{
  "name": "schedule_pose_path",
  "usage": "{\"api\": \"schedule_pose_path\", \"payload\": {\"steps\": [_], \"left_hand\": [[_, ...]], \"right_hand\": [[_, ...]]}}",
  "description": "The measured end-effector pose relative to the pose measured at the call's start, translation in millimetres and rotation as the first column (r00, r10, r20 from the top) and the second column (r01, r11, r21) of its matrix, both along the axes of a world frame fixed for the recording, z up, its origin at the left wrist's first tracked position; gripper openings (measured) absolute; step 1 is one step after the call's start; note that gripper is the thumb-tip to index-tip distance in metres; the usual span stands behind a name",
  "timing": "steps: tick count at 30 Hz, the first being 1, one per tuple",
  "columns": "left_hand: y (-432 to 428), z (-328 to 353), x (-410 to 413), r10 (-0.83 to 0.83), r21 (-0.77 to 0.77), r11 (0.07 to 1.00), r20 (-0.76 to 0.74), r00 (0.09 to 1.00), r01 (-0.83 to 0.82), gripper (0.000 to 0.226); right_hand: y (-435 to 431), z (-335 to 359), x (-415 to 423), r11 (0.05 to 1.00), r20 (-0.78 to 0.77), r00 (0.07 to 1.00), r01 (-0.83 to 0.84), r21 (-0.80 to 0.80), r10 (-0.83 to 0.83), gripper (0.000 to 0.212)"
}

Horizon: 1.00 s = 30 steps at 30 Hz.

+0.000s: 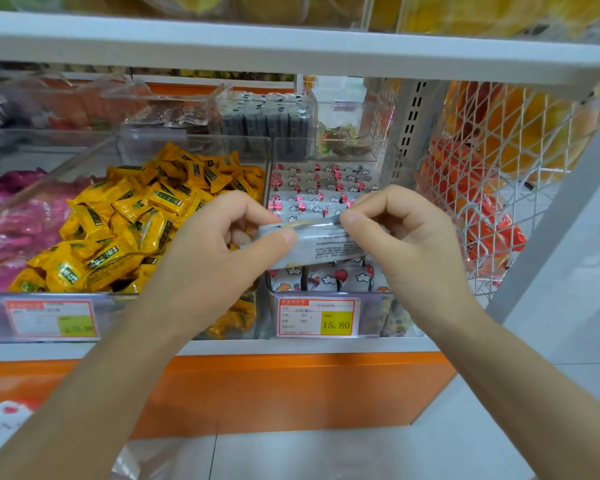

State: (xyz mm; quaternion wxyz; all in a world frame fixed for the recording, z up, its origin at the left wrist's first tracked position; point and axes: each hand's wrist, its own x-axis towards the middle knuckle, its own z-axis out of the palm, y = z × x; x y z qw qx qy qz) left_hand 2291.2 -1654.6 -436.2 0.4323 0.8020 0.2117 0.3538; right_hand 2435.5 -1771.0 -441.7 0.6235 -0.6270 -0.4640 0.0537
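Observation:
A small white snack packet (pixel 321 241) with black print on its back is held between both hands above a clear bin (pixel 328 296) of matching white packets printed with red and clouds. My left hand (pixel 219 251) pinches the packet's left end between thumb and curled fingers. My right hand (pixel 409 237) pinches its upper right edge with thumb and forefinger. The packet lies roughly level, tilted slightly down to the left.
A clear bin of yellow wrapped sweets (pixel 136 223) stands to the left, pink packets (pixel 18 230) beyond it. Price tags (pixel 317 317) line the bin fronts. A white wire basket (pixel 499 174) with orange packs hangs at right. A white shelf (pixel 291 46) runs overhead.

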Motion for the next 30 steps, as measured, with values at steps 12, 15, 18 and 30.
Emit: {"api": "schedule_pose_path", "payload": {"steps": [12, 15, 18, 30], "left_hand": [[4.3, -0.8, -0.7, 0.151, 0.140, 0.979, -0.011, 0.988, -0.148, 0.022], [4.5, 0.8, -1.6, 0.156, 0.162, 0.975, -0.015, 0.988, -0.152, 0.021], [3.0, 1.2, -1.6, 0.133, 0.179, 0.976, -0.022, 0.991, -0.127, 0.020], [8.4, 9.1, -6.5, -0.120, -0.200, 0.974, -0.064, 0.991, 0.105, 0.032]], "right_hand": [[0.8, 3.7, 1.3, 0.996, -0.110, 0.994, -0.027, -0.082, 0.018, 0.013], [-1.8, 9.8, 9.8, 0.979, -0.039, 0.997, -0.071, -0.189, 0.064, 0.010], [-5.0, 15.4, 17.2, 0.962, -0.026, 0.993, -0.118, -0.246, 0.115, 0.010], [-3.5, 13.5, 21.2, 0.955, -0.151, 0.962, -0.250, -0.161, 0.226, 0.024]]}}
